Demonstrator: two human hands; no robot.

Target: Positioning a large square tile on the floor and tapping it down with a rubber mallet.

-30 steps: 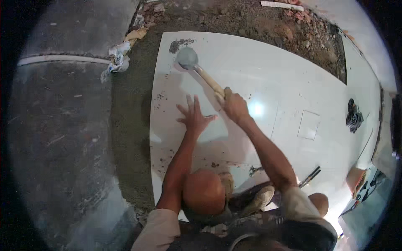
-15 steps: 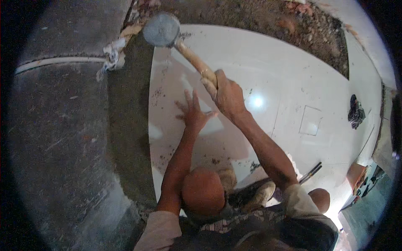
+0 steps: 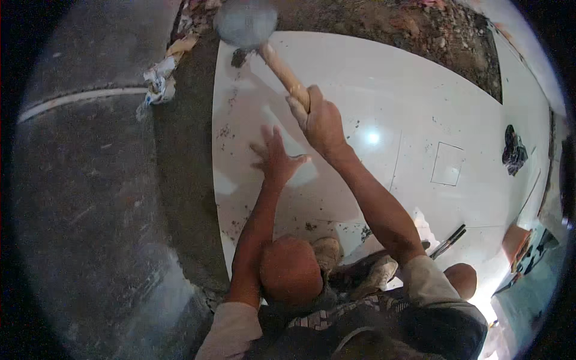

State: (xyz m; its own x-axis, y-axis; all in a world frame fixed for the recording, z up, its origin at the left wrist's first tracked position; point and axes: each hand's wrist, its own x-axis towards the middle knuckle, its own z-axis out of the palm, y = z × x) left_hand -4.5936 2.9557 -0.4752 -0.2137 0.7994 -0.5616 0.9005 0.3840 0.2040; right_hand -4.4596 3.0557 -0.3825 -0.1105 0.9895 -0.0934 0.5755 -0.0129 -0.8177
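My right hand (image 3: 322, 122) is wrapped round the wooden handle of a mallet (image 3: 284, 74). Its round grey head is blurred and sits over the far left corner of a large white floor tile (image 3: 336, 72). With fingers spread, my left hand (image 3: 278, 157) lies flat on or just over the tile, left of and nearer than the right hand. I cannot tell if the palm fully touches. Dark crumbs of grit are scattered on the tile, and a small dark clump (image 3: 239, 58) lies under the mallet head.
Brown soil and rubble (image 3: 444, 39) border the tile's far edge. A damp mortar strip (image 3: 186, 168) and dark concrete floor (image 3: 90, 198) run along its left. Crumpled paper (image 3: 161, 84) lies beyond the strip. At right are a dark rag (image 3: 513, 151) and black-handled tool (image 3: 449, 241).
The mallet has moved slightly away from me and to the right, its head now blurred. My left hand stays in nearly the same place. The view has shifted a little.
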